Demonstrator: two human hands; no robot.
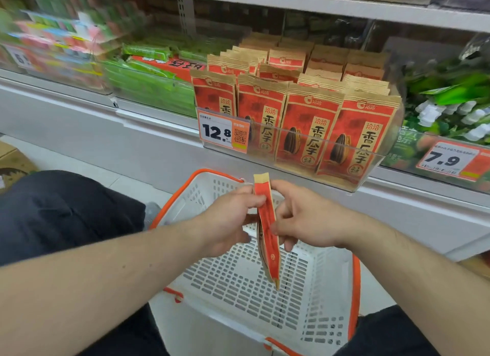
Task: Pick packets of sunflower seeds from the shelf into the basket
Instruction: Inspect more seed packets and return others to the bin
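Above white basket [326, 270], seed packet [267, 223] between both hands' fingers [254, 200].

1. Both my arms are bare from the elbow down to the wrist, no sleeves showing anywhere in the shot.
2. Nothing on my left hand [225, 223] or my right hand [307, 217]: no rings, no gloves, and no watch or band on either wrist.
3. Nails are short and plain.
4. I'm wearing dark trousers [66, 212], black or very dark navy, hard to tell which. Both knees show, one at each lower side of the frame, fabric a bit creased.
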